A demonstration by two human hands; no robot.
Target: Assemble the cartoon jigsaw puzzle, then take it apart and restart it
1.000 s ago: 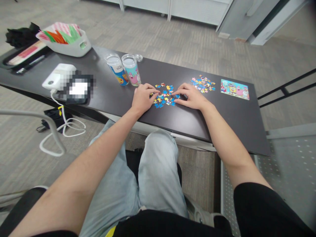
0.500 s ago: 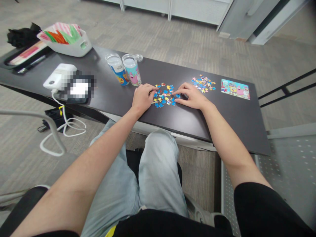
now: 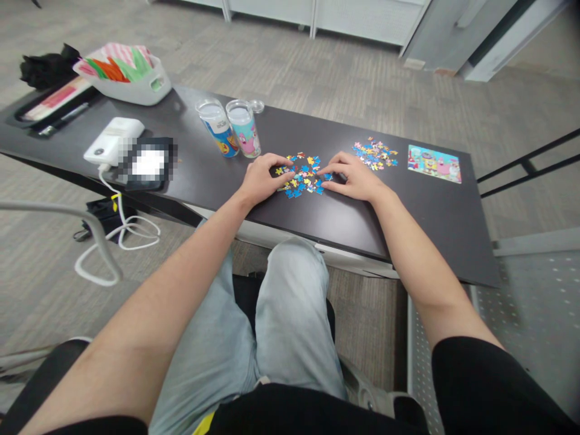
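Observation:
A pile of loose jigsaw puzzle pieces point(image 3: 302, 179), mostly blue and yellow, is spread on the dark table between my hands. My left hand point(image 3: 266, 176) rests at the pile's left edge, thumb and fingers apart, with the fingertips among the pieces. On the opposite side, my right hand point(image 3: 348, 175) touches the right edge with its fingers spread. I see no piece lifted in either hand. Farther right lies a second pile of puzzle pieces point(image 3: 376, 154), with pink and yellow ones. Beside it is a flat cartoon picture card point(image 3: 434, 164).
Two clear cartoon-printed jars point(image 3: 218, 130) stand behind my left hand, with a clear lid point(image 3: 257, 107) near them. At the left are a white device point(image 3: 114, 139) with a cable, a dark pixelated object point(image 3: 149, 164) and a white basket point(image 3: 131, 87). The table point(image 3: 435, 223) ends at the right.
My left thumb has moved out from the fingers toward the pile. The right hand stays nearly where it was, and the view has shifted slightly.

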